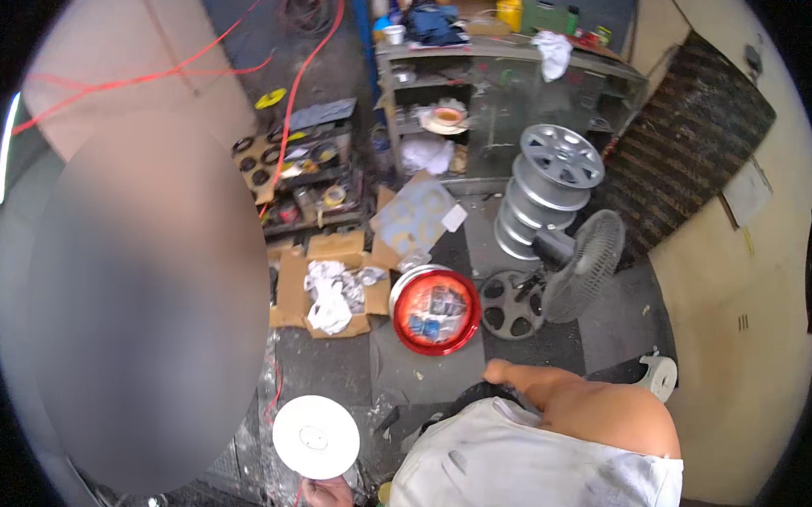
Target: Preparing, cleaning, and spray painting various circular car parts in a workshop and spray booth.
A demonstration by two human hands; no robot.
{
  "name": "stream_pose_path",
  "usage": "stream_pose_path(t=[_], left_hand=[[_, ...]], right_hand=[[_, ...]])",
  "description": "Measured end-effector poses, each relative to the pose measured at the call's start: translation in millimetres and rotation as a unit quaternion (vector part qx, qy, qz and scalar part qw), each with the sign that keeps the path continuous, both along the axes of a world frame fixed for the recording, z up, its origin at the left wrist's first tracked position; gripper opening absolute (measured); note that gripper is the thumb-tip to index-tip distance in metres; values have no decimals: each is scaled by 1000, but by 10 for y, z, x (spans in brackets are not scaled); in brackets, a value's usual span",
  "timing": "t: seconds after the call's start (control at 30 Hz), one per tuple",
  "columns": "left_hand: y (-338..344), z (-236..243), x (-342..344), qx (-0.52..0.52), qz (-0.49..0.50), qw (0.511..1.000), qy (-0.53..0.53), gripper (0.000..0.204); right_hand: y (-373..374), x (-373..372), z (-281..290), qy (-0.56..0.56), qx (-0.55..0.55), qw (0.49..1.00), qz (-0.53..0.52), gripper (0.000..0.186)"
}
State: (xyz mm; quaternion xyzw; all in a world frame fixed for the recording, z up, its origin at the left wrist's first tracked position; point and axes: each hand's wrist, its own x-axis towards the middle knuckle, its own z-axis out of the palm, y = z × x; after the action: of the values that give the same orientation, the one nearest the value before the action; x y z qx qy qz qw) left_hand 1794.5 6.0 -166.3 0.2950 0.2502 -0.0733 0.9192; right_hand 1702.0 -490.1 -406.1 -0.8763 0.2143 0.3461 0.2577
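At the lower middle, my left hand (pixel 328 497) is closed on the lower edge of a round white disc (pixel 315 456) with a small ring marked at its centre. The disc is held up with its flat face showing. My right hand (pixel 496 371) is near a dark rounded shape beside my white top; its fingers are too indistinct to read. Ahead of that hand stands a wheel rim with a glossy red lip (pixel 431 350). Packets and orange-red sheeting lie within it. Beside it is a dark, spoked round base (pixel 511 324).
A standing fan (pixel 588 264) and stacked silver wheel rims (pixel 551 200) are on the right. An open cardboard box (pixel 290 294) holds crumpled white material. Behind are a cluttered shelf unit (pixel 518 105), a tool cart (pixel 325 143) and hanging red cables (pixel 295 98). A blurred area covers the left.
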Motion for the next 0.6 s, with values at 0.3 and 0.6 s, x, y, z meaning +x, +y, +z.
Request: stream_pose_path(t=[0.3,0.6], left_hand=[[-2618,138,-14,-48,-190,964,-182,55],[-4958,911,-412,-130,-427,876,-184,56]], right_hand=[[-1197,-1406,-247,5,83,995,-52,44],[-2111,-3565,-999,-102,-62,974,-191,32]])
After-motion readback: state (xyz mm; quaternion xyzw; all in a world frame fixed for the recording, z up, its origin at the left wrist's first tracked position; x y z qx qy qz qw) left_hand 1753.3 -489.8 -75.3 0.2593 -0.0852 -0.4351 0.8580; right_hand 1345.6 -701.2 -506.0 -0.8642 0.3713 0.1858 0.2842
